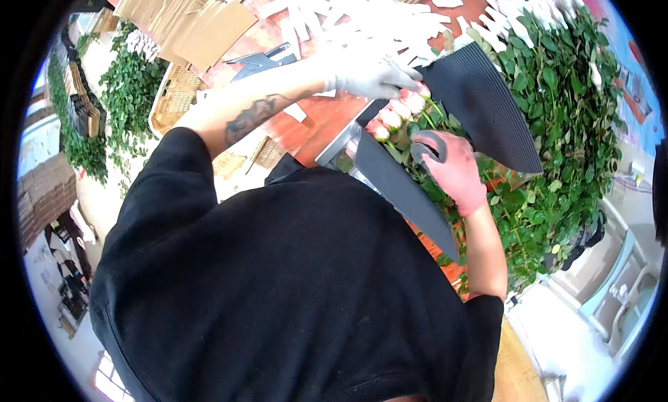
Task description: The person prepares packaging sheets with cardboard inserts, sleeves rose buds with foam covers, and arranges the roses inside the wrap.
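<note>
Pink roses (396, 114) lie in a row between dark ribbed sheets, their leafy stems running down to the right. My left hand (372, 75), in a pale grey glove, reaches over the top of the row. Its fingers are stretched out and apart at the uppermost blooms. Just below the blooms is my right hand (456, 169), in a pink glove with grey fingertips. Its thumb and fingers curl together among the stems and leaves; what they hold is hidden. One black ribbed sheet (480, 106) stands up beyond the flowers, and a dark flap (403, 186) slants on the near side.
A large heap of leafy stems (557, 123) with white-wrapped heads fills the right. White paper strips (313, 16) litter the red table (306, 134). Cardboard sheets (188, 26), a knife-like dark tool (261, 57) and a yellow crate (174, 96) lie upper left.
</note>
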Demonstrator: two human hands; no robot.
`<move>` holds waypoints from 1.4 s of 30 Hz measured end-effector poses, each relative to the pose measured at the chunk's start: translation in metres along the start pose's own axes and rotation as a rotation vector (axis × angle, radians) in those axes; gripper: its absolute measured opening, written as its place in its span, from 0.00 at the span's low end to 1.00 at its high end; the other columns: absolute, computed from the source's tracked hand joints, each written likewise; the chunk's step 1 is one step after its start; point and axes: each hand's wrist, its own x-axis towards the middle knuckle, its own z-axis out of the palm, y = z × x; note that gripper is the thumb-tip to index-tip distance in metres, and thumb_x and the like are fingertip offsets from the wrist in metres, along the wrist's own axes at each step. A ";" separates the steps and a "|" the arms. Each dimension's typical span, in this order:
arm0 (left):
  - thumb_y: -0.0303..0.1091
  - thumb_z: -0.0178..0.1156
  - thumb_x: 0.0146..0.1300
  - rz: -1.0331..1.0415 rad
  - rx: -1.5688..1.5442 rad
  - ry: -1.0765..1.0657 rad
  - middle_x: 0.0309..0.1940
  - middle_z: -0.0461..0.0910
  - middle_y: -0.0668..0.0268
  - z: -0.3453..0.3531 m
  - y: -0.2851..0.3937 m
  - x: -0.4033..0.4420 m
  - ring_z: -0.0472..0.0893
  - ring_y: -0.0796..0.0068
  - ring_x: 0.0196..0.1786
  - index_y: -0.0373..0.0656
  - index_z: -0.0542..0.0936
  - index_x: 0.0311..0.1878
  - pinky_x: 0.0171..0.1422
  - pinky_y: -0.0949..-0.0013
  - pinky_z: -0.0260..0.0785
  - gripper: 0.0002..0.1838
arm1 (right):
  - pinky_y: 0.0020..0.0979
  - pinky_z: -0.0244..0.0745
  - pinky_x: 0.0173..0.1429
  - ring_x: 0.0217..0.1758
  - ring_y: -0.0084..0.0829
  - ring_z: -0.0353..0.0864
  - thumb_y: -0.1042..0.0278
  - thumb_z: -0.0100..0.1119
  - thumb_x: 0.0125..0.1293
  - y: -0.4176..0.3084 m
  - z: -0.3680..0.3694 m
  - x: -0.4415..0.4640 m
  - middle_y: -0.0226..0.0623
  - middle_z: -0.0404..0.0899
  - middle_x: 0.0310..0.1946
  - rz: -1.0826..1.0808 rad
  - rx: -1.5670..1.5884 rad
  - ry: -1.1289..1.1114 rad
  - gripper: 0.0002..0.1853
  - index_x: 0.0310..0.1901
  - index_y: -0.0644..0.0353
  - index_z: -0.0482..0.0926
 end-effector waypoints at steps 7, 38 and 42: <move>0.28 0.55 0.57 -0.099 -0.165 0.017 0.43 0.82 0.62 -0.027 0.018 -0.030 0.80 0.63 0.48 0.42 0.82 0.43 0.54 0.65 0.71 0.12 | 0.36 0.74 0.47 0.42 0.41 0.79 0.69 0.61 0.51 0.002 -0.002 0.015 0.38 0.81 0.37 0.115 -0.187 0.197 0.11 0.39 0.53 0.82; 0.20 0.51 0.54 -0.063 -0.499 -0.186 0.48 0.81 0.59 -0.001 0.024 -0.018 0.78 0.63 0.54 0.42 0.81 0.47 0.59 0.66 0.70 0.18 | 0.37 0.75 0.39 0.38 0.36 0.81 0.56 0.62 0.52 0.023 0.034 0.027 0.36 0.80 0.32 0.132 -0.558 0.294 0.16 0.41 0.53 0.77; 0.22 0.52 0.56 -0.083 -0.399 -0.345 0.45 0.81 0.59 0.005 0.039 -0.021 0.79 0.63 0.51 0.43 0.81 0.47 0.57 0.66 0.70 0.17 | 0.37 0.75 0.37 0.35 0.37 0.81 0.55 0.62 0.52 0.015 0.036 0.026 0.37 0.79 0.31 0.128 -0.462 0.114 0.15 0.37 0.54 0.76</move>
